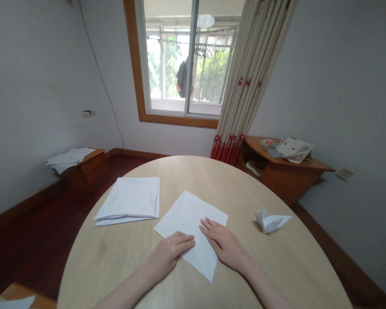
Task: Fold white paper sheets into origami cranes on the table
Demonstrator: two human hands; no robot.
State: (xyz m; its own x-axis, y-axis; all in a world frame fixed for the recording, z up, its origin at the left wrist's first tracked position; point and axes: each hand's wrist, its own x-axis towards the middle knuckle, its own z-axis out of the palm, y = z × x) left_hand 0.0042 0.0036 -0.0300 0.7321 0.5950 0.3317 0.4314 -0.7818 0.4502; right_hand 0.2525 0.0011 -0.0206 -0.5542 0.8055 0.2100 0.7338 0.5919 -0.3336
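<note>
A white sheet of paper (188, 212) lies flat on the round wooden table (116, 266), turned so that one corner points toward me. My left hand (175, 245) rests on its lower left edge, fingers stretched out and pointing right. Across from it, my right hand (220, 240) lies flat on the sheet's right side with the fingers apart. Both palms face down, and neither hand grips the paper. Whether the sheet has folds under my hands cannot be made out.
A stack of white paper (133, 197) sits at the table's left. Toward the right edge stands a folded paper bird (270, 222). Behind the table are a corner shelf (286, 176) with papers, a patterned curtain (244, 86) and a low cabinet (90, 169) holding more sheets.
</note>
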